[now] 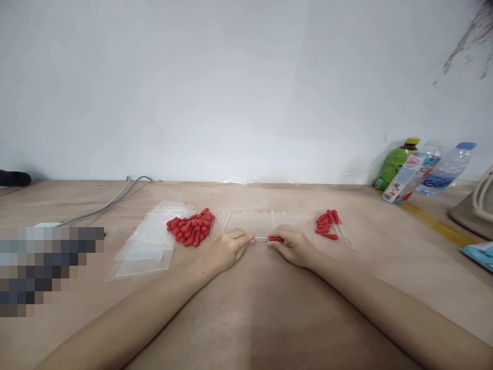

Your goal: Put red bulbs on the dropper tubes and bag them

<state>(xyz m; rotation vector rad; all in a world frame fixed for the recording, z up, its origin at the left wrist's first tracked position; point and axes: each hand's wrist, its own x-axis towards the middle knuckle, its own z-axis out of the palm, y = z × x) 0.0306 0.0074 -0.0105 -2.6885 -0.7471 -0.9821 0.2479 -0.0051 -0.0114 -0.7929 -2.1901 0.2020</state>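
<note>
My left hand (230, 248) pinches one end of a clear thin tube (261, 239), fingers closed. My right hand (293, 245) is closed on a red rubber bulb (276, 239) held against the tube's other end. Just behind both hands lies a row of several clear tubes (262, 223). A heap of red bulbs (191, 226) sits to the left of the row. Finished droppers with red bulbs (328, 224) lie to the right of it.
A stack of clear zip bags (148, 244) lies left of the heap. A grey cable (111, 201) runs along the back left. Three bottles (412, 172) lean at the wall on the right, beside a bag with handles (477, 205). A blurred patch covers the left edge.
</note>
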